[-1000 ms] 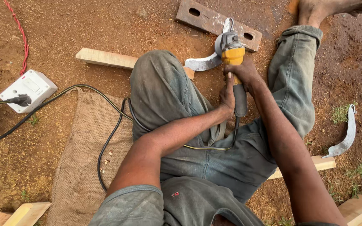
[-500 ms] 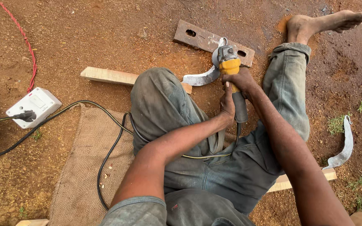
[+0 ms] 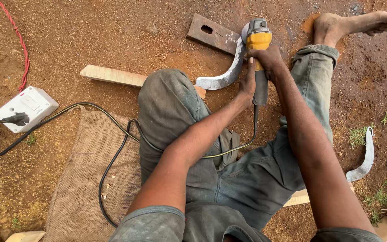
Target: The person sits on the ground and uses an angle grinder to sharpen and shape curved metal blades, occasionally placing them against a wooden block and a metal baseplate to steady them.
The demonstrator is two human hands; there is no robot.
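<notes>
Now | both hands [image 3: 260,71] clasp angle grinder [image 3: 259,42] | arms outstretched

I am looking down at bare reddish dirt ground [image 3: 113,40]. A burlap sack [image 3: 90,175] is lying at seven o'clock, a white socket box [image 3: 27,107] at nine, a wooden plank [image 3: 113,75] at eleven. A rusty slotted metal plate [image 3: 211,32] is resting at twelve, and curved grey blades [image 3: 363,157] are lying at four o'clock.

Yellow angle grinder [image 3: 258,40] apparently touching curved grey blade [image 3: 225,74] on dirt.
</notes>
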